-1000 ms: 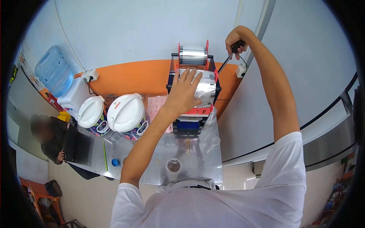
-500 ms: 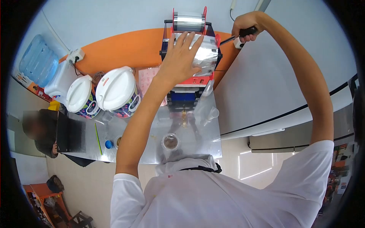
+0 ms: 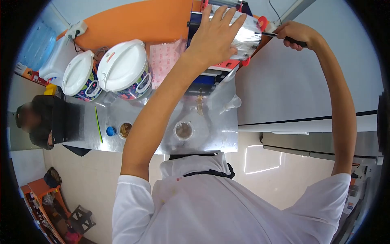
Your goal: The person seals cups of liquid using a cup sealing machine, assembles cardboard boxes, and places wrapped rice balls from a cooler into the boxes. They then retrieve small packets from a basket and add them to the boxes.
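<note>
At the top of the view stands a cup sealing machine [image 3: 200,86] with red and dark blue parts. My left hand [image 3: 215,38] lies with fingers spread over its silvery film roll [image 3: 248,40]. My right hand [image 3: 298,34] is wrapped round the black handle [image 3: 295,42] of a metal lever at the machine's right side. Below the machine, a clear cup [image 3: 183,130] rests on the metal table, its contents hard to make out. A translucent cup [image 3: 233,102] lies near the table's right side.
Two white-lidded patterned pots [image 3: 124,67] stand left of the machine, beside a pink printed sheet [image 3: 164,61]. A green straw [image 3: 98,124], a blue cap [image 3: 110,131] and a brown-filled container [image 3: 125,130] are on the metal table [image 3: 223,136]. A person [image 3: 38,122] sits at far left.
The view has shifted, so the table and machine appear higher. My right hand and the lever handle have tilted, the handle's outer end now pointing lower. My left hand remains on the film roll.
</note>
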`<state>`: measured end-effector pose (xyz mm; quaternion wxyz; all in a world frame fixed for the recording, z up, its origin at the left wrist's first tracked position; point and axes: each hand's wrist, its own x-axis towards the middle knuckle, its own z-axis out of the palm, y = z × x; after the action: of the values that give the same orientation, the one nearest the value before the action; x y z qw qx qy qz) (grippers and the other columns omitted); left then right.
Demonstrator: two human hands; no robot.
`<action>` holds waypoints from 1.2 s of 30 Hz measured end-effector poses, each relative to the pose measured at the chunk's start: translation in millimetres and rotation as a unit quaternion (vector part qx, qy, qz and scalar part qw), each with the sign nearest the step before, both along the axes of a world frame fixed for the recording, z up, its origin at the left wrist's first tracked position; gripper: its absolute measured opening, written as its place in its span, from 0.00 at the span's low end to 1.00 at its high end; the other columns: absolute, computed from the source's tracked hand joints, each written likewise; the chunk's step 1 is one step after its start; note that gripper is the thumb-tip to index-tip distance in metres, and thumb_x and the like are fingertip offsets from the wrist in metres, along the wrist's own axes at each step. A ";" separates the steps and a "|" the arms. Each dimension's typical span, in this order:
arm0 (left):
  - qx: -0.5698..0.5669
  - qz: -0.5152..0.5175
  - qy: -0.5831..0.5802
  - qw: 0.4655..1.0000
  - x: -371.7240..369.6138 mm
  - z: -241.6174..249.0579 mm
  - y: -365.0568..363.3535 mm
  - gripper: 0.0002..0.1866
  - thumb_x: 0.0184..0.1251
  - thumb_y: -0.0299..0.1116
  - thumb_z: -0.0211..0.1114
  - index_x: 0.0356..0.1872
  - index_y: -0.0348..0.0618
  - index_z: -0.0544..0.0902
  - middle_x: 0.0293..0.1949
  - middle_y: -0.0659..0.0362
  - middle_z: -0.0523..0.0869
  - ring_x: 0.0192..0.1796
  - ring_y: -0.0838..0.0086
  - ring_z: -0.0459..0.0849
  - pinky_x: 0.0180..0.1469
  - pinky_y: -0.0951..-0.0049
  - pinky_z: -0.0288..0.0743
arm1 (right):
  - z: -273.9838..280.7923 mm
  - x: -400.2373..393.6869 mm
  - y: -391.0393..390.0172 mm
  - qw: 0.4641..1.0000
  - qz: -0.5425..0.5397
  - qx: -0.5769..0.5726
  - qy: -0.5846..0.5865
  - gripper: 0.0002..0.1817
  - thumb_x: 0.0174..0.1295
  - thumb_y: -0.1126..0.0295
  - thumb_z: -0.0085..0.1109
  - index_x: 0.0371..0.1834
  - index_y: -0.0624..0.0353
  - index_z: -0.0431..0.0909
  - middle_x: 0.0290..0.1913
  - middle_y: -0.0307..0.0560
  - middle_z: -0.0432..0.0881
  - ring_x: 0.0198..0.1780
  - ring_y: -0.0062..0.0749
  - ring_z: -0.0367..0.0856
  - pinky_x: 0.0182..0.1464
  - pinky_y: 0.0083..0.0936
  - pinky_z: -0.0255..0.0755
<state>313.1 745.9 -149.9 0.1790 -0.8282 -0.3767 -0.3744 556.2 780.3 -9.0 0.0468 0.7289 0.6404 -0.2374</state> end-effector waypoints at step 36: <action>-0.042 -0.034 -0.004 0.999 -3.5 3.3 -2.8 0.42 0.51 0.44 0.76 0.68 0.32 0.74 0.69 0.40 0.73 0.75 0.50 0.66 0.78 0.37 0.48 | -160.9 -16.2 -106.7 0.952 -0.031 0.304 0.031 0.19 0.69 0.71 0.55 0.61 0.64 0.81 0.35 0.72 0.84 0.36 0.63 0.85 0.43 0.44 0.77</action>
<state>309.5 743.1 -146.6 0.1302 -0.8458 -0.3643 -0.3673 540.0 673.6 -169.9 -0.2042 0.7205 0.6603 -0.0557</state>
